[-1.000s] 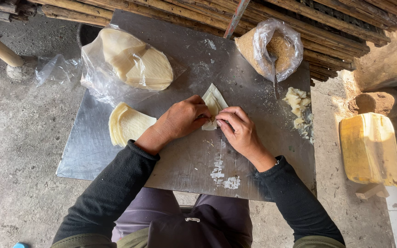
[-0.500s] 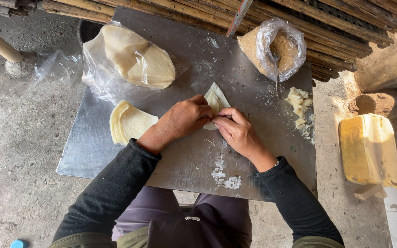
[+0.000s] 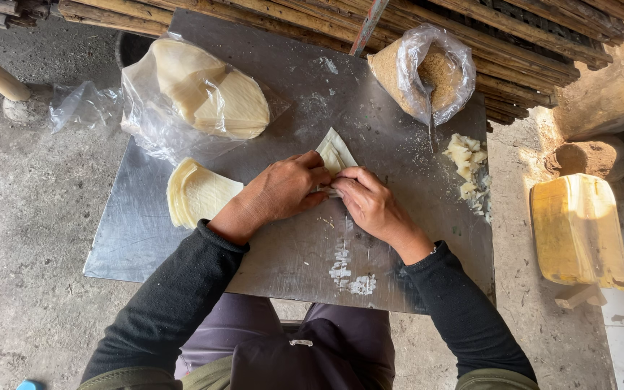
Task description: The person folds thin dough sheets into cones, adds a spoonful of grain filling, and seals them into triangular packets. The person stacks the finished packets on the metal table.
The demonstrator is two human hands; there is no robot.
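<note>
A pale folded dough sheet point(image 3: 336, 152) lies in the middle of the metal board point(image 3: 276, 253), its pointed upper end sticking out beyond my fingers. My left hand point(image 3: 279, 191) presses on its left part with fingers curled over it. My right hand point(image 3: 370, 206) pinches its lower right edge. The lower part of the sheet is hidden under both hands. A stack of cut pale dough sheets point(image 3: 196, 191) sits just left of my left hand.
A clear plastic bag of larger dough sheets point(image 3: 207, 97) lies at the board's back left. An open bag of brown crumbly filling point(image 3: 427, 72) with a spoon stands at the back right. Pale dough scraps point(image 3: 467, 162) lie at the right edge. A yellow plastic can point(image 3: 578, 230) stands on the ground.
Both hands stay on the folded sheet; the fingers have shifted slightly along its lower edge. Nothing else on the board has moved.
</note>
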